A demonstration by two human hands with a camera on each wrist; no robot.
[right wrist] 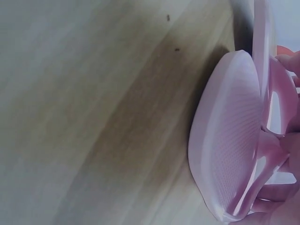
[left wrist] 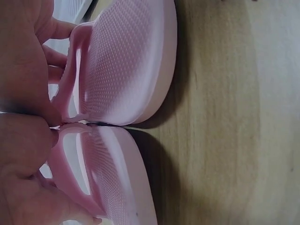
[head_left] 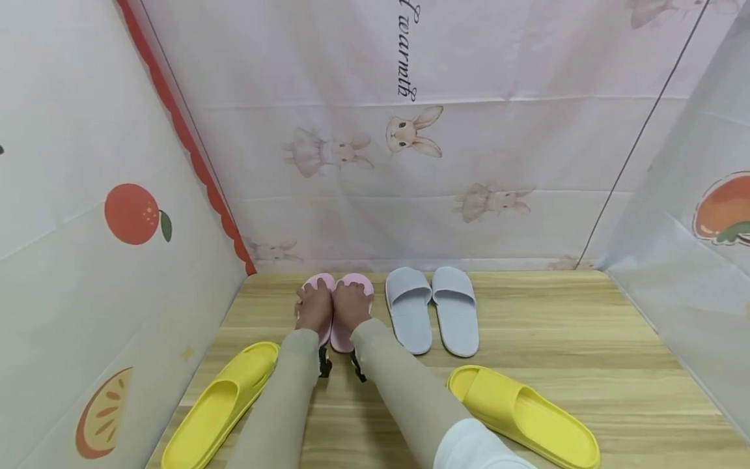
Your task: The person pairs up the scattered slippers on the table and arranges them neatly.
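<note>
A pair of pink slippers stands side by side against the back wall, toes toward it. My left hand (head_left: 315, 306) grips the strap of the left pink slipper (left wrist: 110, 161), and the slipper's heel shows free in the left wrist view. Beside it, my right hand (head_left: 351, 306) holds the right pink slipper (right wrist: 227, 140) by its strap, fingers over the far side. The two slippers touch along their inner edges, and both hands nearly meet there. Most of the straps is hidden under the hands in the head view.
Right of the pink pair stand two pale grey slippers (head_left: 410, 319), toes to the wall. One yellow slipper (head_left: 219, 407) lies angled at the left wall, another yellow slipper (head_left: 521, 413) at the front right. Printed cloth walls (head_left: 363, 228) enclose the wooden floor (head_left: 562, 332).
</note>
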